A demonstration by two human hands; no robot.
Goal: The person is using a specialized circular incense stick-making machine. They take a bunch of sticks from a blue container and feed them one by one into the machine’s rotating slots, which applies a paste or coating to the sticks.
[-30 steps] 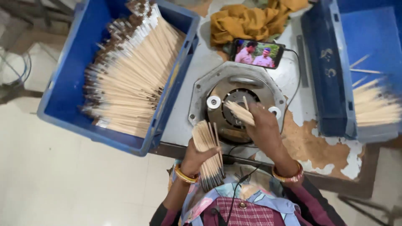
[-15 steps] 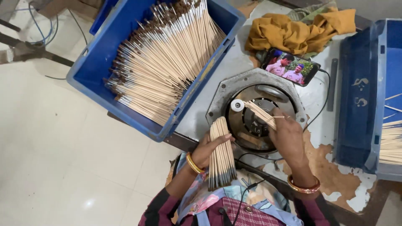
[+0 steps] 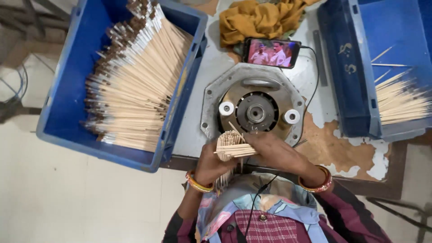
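sticks (image 3: 229,143) now between both hands (image 3: 252,155)

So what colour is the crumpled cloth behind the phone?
Mustard yellow: the cloth lies bunched at the table's far edge, seen best in the head view.

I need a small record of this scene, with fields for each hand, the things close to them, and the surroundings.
left hand: grips an upright bundle of thin wooden sticks
right hand: holds a few sticks lying crosswise against the bundle
machine: round metal unit with two white rollers, just beyond the hands
left crate: blue, filled with sticks
right crate: blue, fewer sticks
phone: screen lit, cable attached
cloth: yellow, crumpled behind the phone
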